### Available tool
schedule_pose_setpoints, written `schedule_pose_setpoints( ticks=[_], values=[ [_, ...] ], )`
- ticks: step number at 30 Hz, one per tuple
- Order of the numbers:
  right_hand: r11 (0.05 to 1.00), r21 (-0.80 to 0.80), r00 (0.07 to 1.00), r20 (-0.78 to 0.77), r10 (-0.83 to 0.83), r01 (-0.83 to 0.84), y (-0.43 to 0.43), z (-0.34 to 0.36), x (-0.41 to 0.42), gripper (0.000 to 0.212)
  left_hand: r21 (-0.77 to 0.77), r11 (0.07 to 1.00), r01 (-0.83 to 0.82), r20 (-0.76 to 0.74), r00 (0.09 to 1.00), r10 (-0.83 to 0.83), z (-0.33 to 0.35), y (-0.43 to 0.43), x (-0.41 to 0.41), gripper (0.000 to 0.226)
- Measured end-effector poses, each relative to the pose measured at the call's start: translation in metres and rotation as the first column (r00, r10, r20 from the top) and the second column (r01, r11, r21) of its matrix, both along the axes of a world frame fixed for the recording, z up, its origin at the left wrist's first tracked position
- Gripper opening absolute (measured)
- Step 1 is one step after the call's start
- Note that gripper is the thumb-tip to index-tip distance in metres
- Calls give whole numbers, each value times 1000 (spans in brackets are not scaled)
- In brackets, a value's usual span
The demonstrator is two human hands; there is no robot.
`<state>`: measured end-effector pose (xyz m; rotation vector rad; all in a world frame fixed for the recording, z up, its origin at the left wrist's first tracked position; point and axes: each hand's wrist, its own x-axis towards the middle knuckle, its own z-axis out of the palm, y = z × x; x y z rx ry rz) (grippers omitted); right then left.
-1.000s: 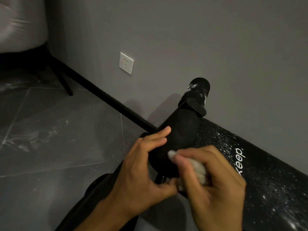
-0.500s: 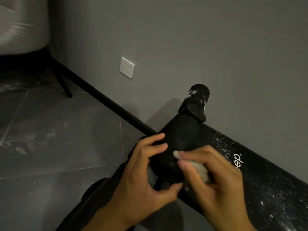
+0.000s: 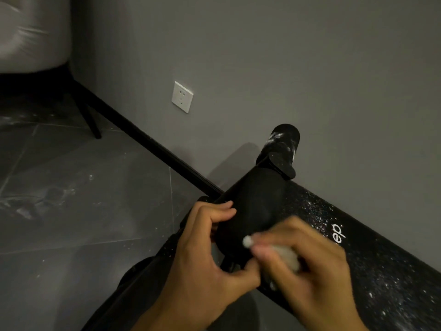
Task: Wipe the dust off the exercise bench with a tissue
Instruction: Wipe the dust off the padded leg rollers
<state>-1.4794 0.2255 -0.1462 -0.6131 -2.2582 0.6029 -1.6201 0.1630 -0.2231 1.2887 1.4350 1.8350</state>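
One dusty bench [image 3: 381,271], grey tiled floor [image 3: 83,199]

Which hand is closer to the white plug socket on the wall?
Left. The left hand grips the black roller pad below the socket; the right hand, holding the tissue, is farther right.

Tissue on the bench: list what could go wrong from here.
The tissue is a small wad in the right hand; it may clog and just smear dust.
The bench pad and far roller are speckled white; they could get skipped.
The left hand grips the near roller; it might pick up dust.
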Motion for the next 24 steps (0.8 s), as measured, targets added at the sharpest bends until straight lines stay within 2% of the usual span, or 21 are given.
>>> schedule_pose_setpoints(
  ticks=[2, 4, 6, 10, 13, 16, 20, 24],
  values=[
    [985, 9, 985, -12, -171, 171, 21, -1, -2, 11, 41, 999, -24, -114, 993, 28, 1, 0, -1, 62],
    [947, -68, 947, -50, -316, 313, 35, -2, -4, 9, 69, 998, -17, -203, 979, 30, 2, -1, -3, 64],
    [954, -140, 956, -96, -279, 264, 27, -8, -7, 7, 79, 997, 9, -241, 971, 10, 2, -2, -7, 65],
    [983, -127, 980, -133, -150, 133, -2, -13, -4, 12, 3, 1000, 13, -303, 953, -11, 8, -1, -10, 70],
    [956, -63, 955, -64, -290, 286, 22, -5, -11, 10, -91, 996, -9, -275, 961, -17, 16, 0, -7, 68],
    [897, -110, 897, -69, -438, 429, 50, -2, -24, 5, -120, 993, -21, -211, 978, -5, 19, 3, -2, 62],
    [877, -236, 881, -131, -455, 418, 39, -8, -21, 5, -56, 998, -22, -210, 978, 10, 13, 7, 2, 61],
    [884, -299, 910, -100, -403, 359, 22, -15, -3, 5, -20, 1000, -17, -348, 937, 9, 10, 7, -4, 59]
  ],
)
